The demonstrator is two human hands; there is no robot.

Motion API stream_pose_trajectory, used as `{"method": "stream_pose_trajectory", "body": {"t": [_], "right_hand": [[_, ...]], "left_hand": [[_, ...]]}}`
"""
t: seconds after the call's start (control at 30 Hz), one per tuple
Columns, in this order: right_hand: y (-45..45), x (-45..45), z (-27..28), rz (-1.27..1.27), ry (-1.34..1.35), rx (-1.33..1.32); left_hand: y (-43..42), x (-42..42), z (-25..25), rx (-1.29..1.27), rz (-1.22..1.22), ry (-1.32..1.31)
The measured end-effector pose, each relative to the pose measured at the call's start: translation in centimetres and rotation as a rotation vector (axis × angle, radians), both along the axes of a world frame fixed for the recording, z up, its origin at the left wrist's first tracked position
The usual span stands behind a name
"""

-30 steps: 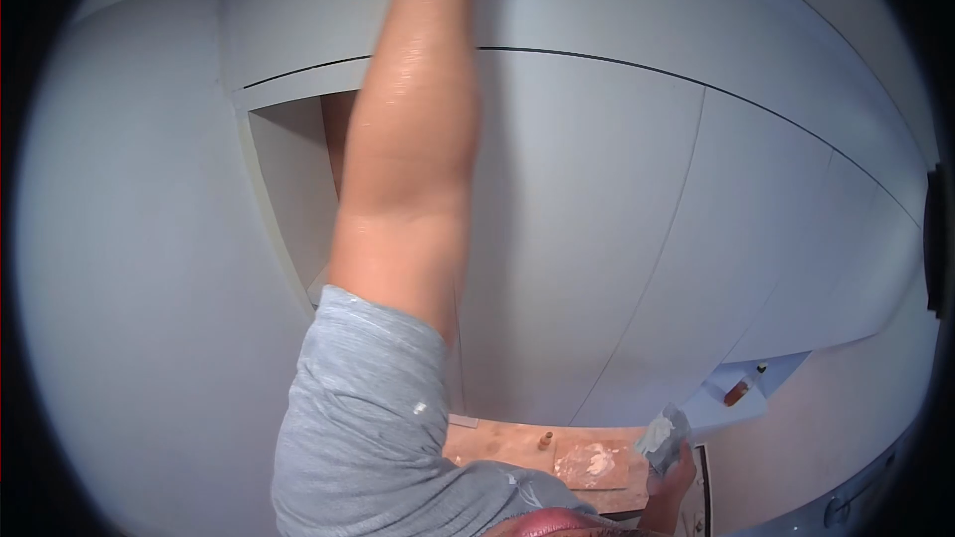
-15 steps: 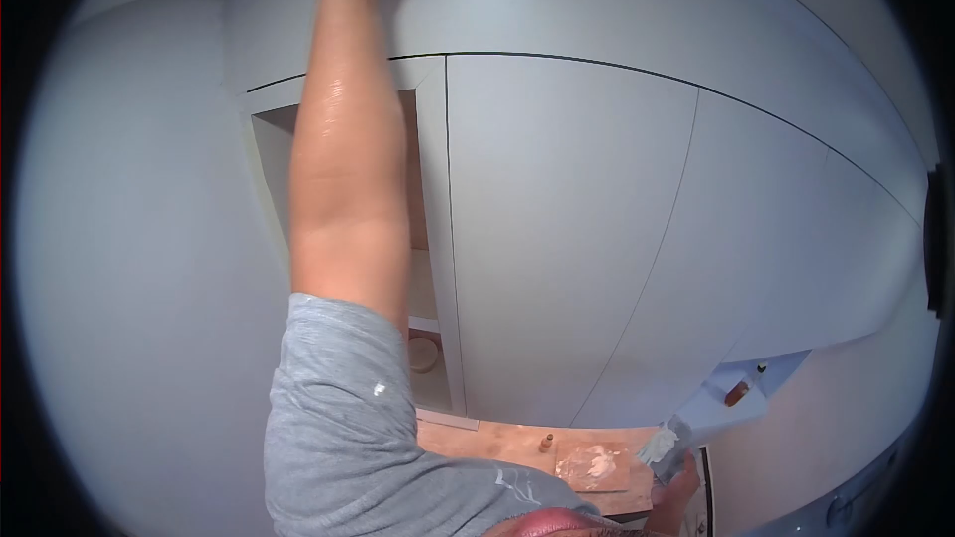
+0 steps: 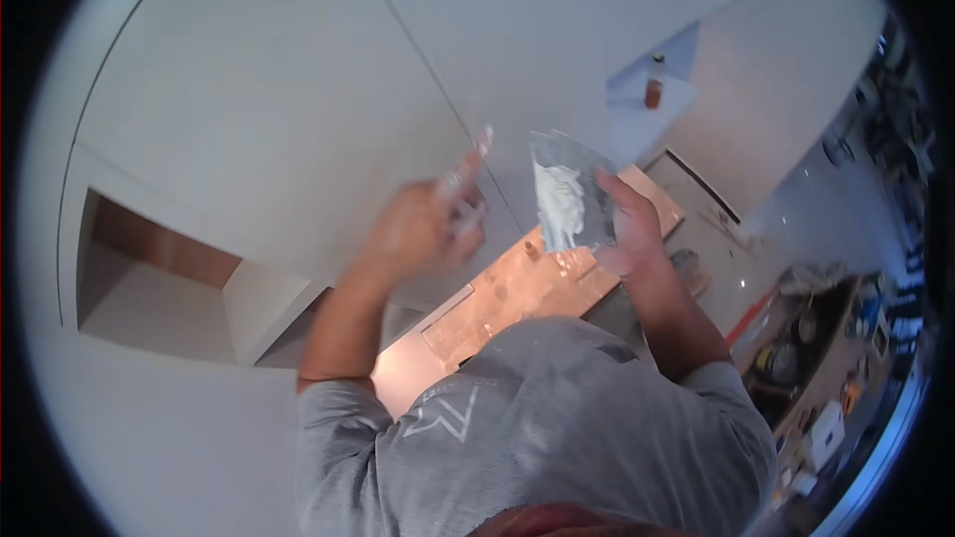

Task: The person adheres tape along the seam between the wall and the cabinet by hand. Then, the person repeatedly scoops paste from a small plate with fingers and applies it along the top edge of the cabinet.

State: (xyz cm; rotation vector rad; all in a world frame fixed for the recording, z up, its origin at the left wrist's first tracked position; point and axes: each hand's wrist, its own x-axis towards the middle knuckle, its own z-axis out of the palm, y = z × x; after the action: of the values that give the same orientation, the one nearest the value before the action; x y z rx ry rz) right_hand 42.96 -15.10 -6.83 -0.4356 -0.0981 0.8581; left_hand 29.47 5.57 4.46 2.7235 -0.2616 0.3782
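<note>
My left hand (image 3: 428, 224) is raised in front of the pale panels and smeared by motion. Its index finger points up, with white paste on the fingers. The other fingers look curled, and I cannot make out whether anything is in them. To its right, my right hand (image 3: 632, 224) grips the edge of a thin grey plate (image 3: 594, 179), thumb across its face. A thick smear of white paste (image 3: 562, 207) covers the plate's left part. A gap separates the left hand from the plate.
Pale cabinet panels (image 3: 298, 70) with dark seams fill the upper left, beside an open niche (image 3: 159, 278). Below are a wooden worktop (image 3: 507, 288) and a small bottle (image 3: 531, 249). An amber bottle (image 3: 654, 89) stands on a shelf. A cluttered bench (image 3: 796, 368) is at right.
My view has swung down and right. The left hand has come down from the upper panel toward the plate. The right hand, holding the pasted plate, now appears higher and nearer the middle.
</note>
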Motion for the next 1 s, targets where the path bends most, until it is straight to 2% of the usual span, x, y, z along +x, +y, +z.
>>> {"method": "stream_pose_trajectory", "body": {"t": [0.07,0.23,0.37,0.47,0.57,0.7,0.77,0.8,0.9,0.93,1.0], "right_hand": [[-0.3,-0.3,0.3,0.005,-0.017,-0.025],[-0.2,-0.3,-1.0,-0.01,-0.008,-0.069],[-0.8,0.0,-1.6,-0.112,0.009,-0.144],[-1.2,0.0,-1.6,-0.132,-0.009,-0.215],[-1.0,-0.3,-2.0,-0.095,-0.03,-0.212],[-1.2,-0.6,-2.1,-0.041,-0.001,-0.19],[-1.4,-1.4,-0.8,-0.097,0.025,-0.383],[-1.2,0.1,-5.3,-0.056,-0.033,-0.281],[-1.2,0.3,-4.4,-0.109,-0.046,-0.386],[-0.7,0.6,-5.3,-0.102,0.042,-0.335],[-1.0,0.1,-4.3,-0.143,0.0,-0.284]], "left_hand": [[-0.5,0.8,-5.7,-0.102,-0.049,-0.011],[-1.6,1.3,-9.8,0.043,-0.027,-0.105],[-0.2,1.0,-9.7,0.248,-0.025,-0.037],[0.0,0.5,-8.4,-0.291,0.029,0.108],[0.5,1.3,-7.9,-0.41,-0.1,0.02],[0.4,1.8,-7.1,-0.24,-0.103,0.185],[0.2,2.1,-7.0,-0.227,-0.118,0.219],[0.2,2.4,-7.4,-0.217,-0.138,0.158],[0.4,3.3,-9.2,-0.277,-0.156,0.134],[1.0,3.4,-9.9,-0.287,-0.186,0.133],[1.2,3.6,-11.2,-0.304,-0.229,0.125]]}}
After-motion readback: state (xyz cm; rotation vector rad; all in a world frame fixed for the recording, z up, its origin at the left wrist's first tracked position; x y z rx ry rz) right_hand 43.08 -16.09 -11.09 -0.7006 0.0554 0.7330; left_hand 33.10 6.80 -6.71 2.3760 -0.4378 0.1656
